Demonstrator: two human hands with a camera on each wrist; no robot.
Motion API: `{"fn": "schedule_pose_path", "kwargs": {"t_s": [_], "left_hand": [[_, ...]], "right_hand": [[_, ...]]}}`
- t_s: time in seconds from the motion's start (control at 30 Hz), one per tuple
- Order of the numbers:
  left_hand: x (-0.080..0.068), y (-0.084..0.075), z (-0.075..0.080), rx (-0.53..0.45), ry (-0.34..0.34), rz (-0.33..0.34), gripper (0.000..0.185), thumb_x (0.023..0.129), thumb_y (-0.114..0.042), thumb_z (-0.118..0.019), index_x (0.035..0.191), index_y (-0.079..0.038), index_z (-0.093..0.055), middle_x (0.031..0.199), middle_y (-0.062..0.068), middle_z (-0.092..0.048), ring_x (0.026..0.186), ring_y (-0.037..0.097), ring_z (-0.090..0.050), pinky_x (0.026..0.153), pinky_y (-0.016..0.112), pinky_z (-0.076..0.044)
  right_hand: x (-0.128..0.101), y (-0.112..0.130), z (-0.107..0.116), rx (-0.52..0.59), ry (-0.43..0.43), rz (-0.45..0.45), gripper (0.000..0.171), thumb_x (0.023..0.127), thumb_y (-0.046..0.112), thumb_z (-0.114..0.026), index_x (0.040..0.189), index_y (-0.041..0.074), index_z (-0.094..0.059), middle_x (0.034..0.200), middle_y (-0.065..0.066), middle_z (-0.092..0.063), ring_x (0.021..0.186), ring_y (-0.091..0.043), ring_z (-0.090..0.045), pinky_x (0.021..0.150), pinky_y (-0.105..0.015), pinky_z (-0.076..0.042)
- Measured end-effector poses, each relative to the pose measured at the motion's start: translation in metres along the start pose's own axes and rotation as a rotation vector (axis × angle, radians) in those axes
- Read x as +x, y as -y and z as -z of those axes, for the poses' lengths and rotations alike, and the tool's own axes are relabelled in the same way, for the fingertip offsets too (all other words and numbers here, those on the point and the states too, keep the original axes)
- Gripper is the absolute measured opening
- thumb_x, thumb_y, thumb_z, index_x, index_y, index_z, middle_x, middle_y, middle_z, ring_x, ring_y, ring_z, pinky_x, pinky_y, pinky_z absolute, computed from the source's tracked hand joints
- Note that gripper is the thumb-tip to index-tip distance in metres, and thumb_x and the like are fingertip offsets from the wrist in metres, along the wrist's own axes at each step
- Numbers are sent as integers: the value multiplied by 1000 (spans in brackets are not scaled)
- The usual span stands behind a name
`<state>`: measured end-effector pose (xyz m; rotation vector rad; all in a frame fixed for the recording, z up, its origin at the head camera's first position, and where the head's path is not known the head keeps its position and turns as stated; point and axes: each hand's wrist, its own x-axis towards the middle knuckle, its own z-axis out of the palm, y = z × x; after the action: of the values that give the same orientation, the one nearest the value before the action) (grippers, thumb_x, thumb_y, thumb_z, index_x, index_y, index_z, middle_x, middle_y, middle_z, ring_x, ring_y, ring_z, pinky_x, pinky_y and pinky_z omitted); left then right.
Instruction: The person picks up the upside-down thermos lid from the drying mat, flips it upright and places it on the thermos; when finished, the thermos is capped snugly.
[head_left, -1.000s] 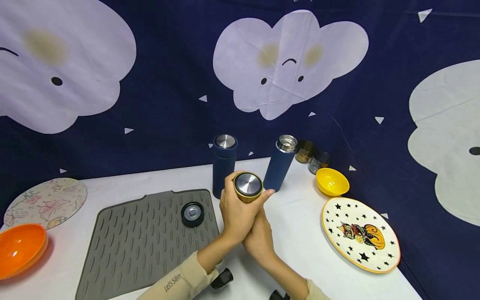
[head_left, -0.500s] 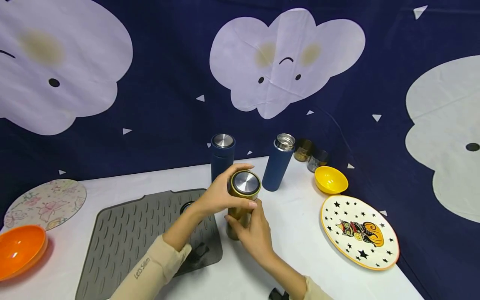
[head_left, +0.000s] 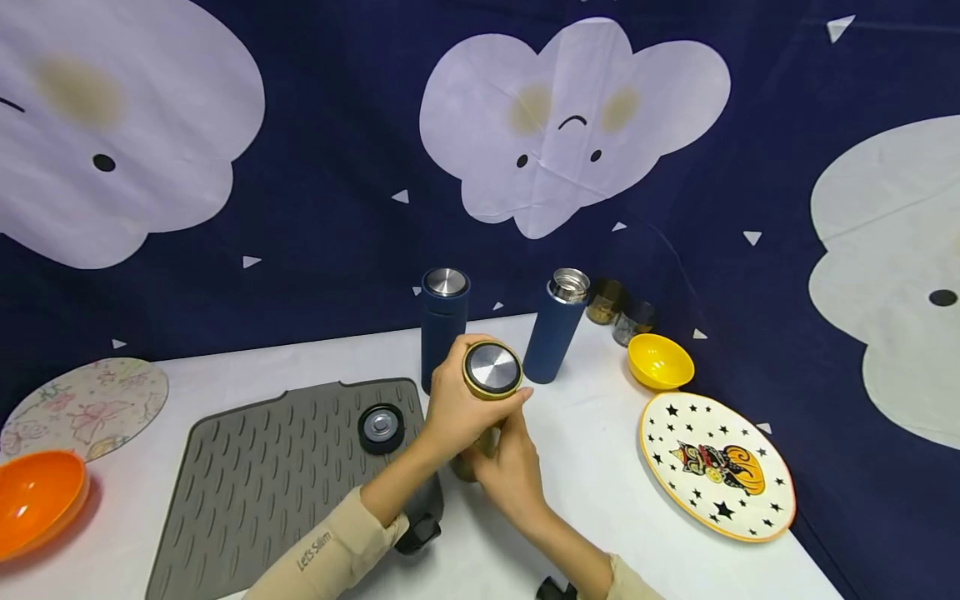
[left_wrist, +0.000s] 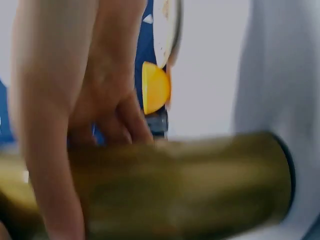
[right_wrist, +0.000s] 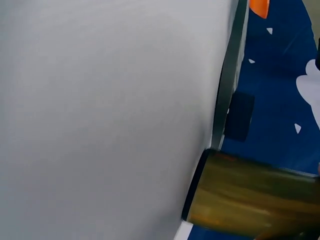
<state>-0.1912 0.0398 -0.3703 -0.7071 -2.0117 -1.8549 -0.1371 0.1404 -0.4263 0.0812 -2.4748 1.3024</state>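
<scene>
While my left hand (head_left: 453, 408) curls round the top of the gold metal flask (head_left: 487, 392), fingers wrapped about its brushed-steel lid (head_left: 492, 367), my right hand (head_left: 510, 467) grasps the flask's lower body from below. The flask stands upright on the white table (head_left: 585, 467), its base just beside the near right corner of the grey ribbed silicone mat (head_left: 277, 475). From my left wrist the gold barrel (left_wrist: 190, 185) fills the lower frame, blurred, with my fingers (left_wrist: 120, 115) lying across it. From my right wrist I see only the flask's dark-rimmed base end (right_wrist: 240, 200) against the table top, with the mat's edge behind.

On the mat, left of my hands, lies a loose round black cap with a steel centre (head_left: 381, 427). Behind the gold flask stand two tall dark blue flasks: the left one (head_left: 444, 321) lidded and partly hidden by my hand, the right one (head_left: 557, 325) with its steel mouth bare. Past that sit two small dark jars (head_left: 622, 312), close together by the backdrop, and near them a small yellow bowl (head_left: 660, 362). Nearer, on the right, lies a white star-patterned plate with a yellow rim and a cat picture (head_left: 716, 467). Far left, an orange bowl (head_left: 37, 500) sits by a round floral plate (head_left: 82, 404). A navy cloth with pale clouds (head_left: 570, 125) hangs behind it all.
</scene>
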Motion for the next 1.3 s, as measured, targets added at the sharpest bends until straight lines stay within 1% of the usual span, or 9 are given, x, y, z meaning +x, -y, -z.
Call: {"fn": "schedule_pose_path", "kwargs": {"t_s": [0.1, 0.23, 0.5, 0.73, 0.83, 0.97, 1.13, 1.2, 1.3], "left_hand": [[-4, -1, -6, 53, -104, 4, 61, 67, -18, -90, 118, -10, -58, 108, 4, -69, 96, 17, -68, 81, 33, -57], [-3, 3, -4, -2, -75, 28, 58, 68, -14, -88, 118, -9, -59, 107, 5, -70, 94, 17, -68, 81, 33, -57], [21, 15, 25, -235, 397, 3, 57, 69, -1, -82, 121, -1, -57, 111, 13, -68, 100, 22, -65, 92, 35, -53], [43, 21, 39, -467, 771, 102, 65, 69, -1, -74, 127, 6, -47, 120, 16, -64, 110, 24, -62, 98, 38, -50], [35, 18, 40, -453, 686, 143, 88, 70, -7, -80, 145, -2, -34, 135, 17, -54, 117, 23, -58, 102, 38, -47], [3, 4, 30, -308, 287, 131, 113, 67, -19, -92, 155, -13, -22, 144, 12, -46, 127, 23, -50, 111, 45, -38], [-19, -13, -5, -48, -121, 129, 94, 64, -25, -94, 141, -14, -43, 129, 4, -61, 115, 21, -60, 100, 44, -46], [-15, -13, -14, 16, -168, 120, 78, 65, -24, -92, 131, -15, -51, 119, 2, -66, 105, 18, -64, 90, 40, -52], [-2, -5, -9, 21, -58, 64, 61, 66, -13, -86, 120, -11, -57, 109, 3, -69, 95, 17, -66, 83, 36, -55]], "right_hand": [[1, 0, -1, 5, 6, -4, 62, 74, 10, -75, 130, 6, -47, 112, -11, -66, 109, -32, -64, 90, -55, -51], [1, -1, -1, 0, -3, 31, 63, 77, 11, -76, 131, 5, -45, 112, -12, -66, 109, -33, -65, 89, -56, -52], [3, -2, -1, -29, -26, 102, 59, 81, 30, -82, 121, 9, -45, 112, -9, -63, 104, -27, -65, 81, -46, -53], [3, 1, 0, -13, -4, 49, 61, 80, 33, -82, 124, 9, -45, 114, -7, -62, 106, -27, -64, 85, -47, -52], [2, 0, 0, -17, -6, 50, 61, 81, 33, -81, 124, 10, -45, 114, -7, -62, 106, -26, -64, 84, -47, -52], [0, -2, 0, -32, -8, 86, 57, 82, 28, -81, 122, 8, -45, 113, -10, -63, 106, -29, -65, 83, -49, -53], [0, -4, 3, -63, -21, 105, 53, 78, 5, -72, 126, 4, -49, 117, -16, -64, 108, -37, -64, 83, -55, -53], [2, -4, 3, -51, -19, 79, 54, 75, 2, -69, 126, 4, -51, 116, -16, -65, 107, -36, -65, 83, -55, -53], [2, -4, 3, -6, -8, 47, 54, 77, 8, -72, 126, 5, -49, 115, -13, -66, 109, -32, -64, 87, -53, -53]]}}
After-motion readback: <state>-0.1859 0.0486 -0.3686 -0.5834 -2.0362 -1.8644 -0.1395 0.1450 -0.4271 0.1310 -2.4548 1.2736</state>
